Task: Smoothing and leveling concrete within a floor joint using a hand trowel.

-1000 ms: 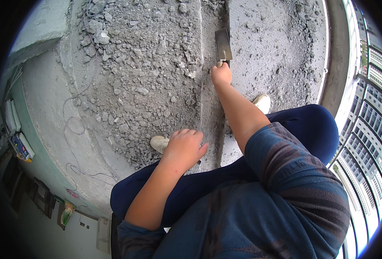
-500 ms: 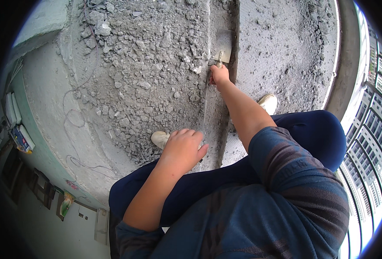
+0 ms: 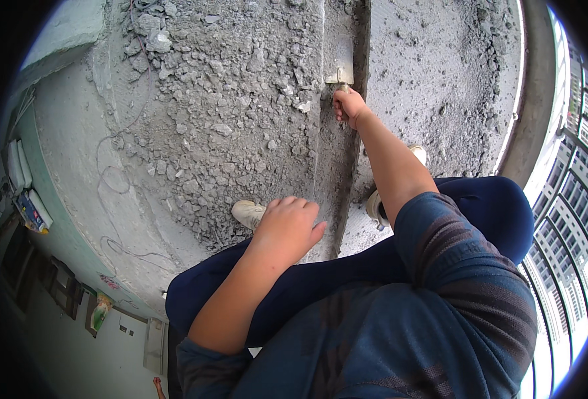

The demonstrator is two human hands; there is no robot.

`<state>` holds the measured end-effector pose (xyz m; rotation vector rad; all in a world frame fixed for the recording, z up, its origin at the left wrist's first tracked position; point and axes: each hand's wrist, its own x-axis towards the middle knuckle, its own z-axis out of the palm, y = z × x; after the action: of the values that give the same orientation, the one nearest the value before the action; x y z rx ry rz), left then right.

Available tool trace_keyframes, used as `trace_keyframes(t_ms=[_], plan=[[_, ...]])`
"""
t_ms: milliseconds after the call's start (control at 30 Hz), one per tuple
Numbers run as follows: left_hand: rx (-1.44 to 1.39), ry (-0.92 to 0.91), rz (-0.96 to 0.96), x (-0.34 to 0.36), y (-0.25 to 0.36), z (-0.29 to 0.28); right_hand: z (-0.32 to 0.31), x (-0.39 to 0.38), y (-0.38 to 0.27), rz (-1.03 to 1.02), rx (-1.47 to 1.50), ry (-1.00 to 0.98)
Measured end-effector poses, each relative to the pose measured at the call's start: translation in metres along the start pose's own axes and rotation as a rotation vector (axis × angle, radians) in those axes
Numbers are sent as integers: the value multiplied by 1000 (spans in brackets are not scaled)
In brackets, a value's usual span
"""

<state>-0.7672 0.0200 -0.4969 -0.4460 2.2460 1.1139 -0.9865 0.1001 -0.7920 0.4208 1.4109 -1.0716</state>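
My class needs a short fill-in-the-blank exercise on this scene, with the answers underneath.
1. The right hand grips a ____ by its handle.
2. The bigger lumps of rubble lie to the ____ of that hand in the picture.
3. The person's trousers are dark ____.
4. Beside the left hand shows the pale toe of a ____.

Missing words: trowel; left; blue; shoe.

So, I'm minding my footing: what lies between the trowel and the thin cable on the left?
In the head view, mostly loose grey rubble lies between the trowel, held in the right hand, and the cable.
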Motion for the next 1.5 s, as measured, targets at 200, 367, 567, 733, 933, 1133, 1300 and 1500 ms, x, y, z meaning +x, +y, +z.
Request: trace_keyframes(t_ms=[200, 367, 567, 733, 933, 1133, 1300, 1500], plan=[[33, -8, 46, 10, 8, -9, 14, -24, -23, -57, 38, -28], [46, 11, 94, 12, 10, -11, 105, -54, -77, -536, -680, 202], [62, -25, 60, 13, -1, -9, 148, -81, -105, -676, -950, 303], [45, 15, 55, 3, 1, -7, 72, -60, -52, -517, -649, 756], [-3, -58, 48, -7, -2, 2, 26, -57, 56, -306, -721, 789], [-15, -50, 73, -6, -9, 3, 21, -45, 76, -189, -787, 764], [1, -80, 93, -7, -19, 7, 20, -24, 97, -52, -509, 658], [-11, -69, 88, -11, -26, 2, 43, -27, 120, 27, -144, 513]])
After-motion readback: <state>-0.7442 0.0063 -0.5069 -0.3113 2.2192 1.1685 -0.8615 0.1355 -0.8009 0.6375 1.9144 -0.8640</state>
